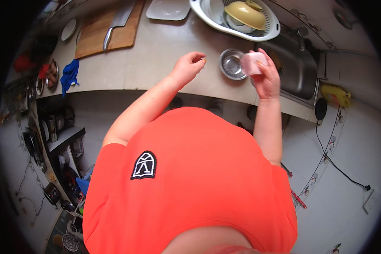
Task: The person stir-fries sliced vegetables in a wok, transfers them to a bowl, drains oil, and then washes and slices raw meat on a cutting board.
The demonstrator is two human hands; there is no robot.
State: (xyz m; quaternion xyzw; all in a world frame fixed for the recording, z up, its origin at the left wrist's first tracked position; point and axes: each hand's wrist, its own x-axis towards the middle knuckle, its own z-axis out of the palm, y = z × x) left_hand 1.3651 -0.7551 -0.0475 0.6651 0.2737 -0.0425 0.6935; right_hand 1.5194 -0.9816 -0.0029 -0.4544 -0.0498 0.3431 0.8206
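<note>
My right hand [268, 79] grips a pale pink block [254, 63], possibly a piece of raw meat; blur leaves its kind unsettled. The block is held over the right side of a small stainless-steel bowl [231, 64] and hides part of its rim. That bowl stands on the counter [158, 70], close to the sink. Left of the bowl, my left hand [189, 66] hovers at the counter's front part. Its fingers are loosely curled with a gap to the thumb, and nothing shows in them.
A cleaver [119, 22] lies on a wooden cutting board [93, 31] at the back left. Nearby is a blue cloth [70, 76]. At the back right, a white colander basket [209, 23] holds a yellow bowl [245, 14] beside the steel sink [300, 68]. A white tray [168, 9] sits at the back.
</note>
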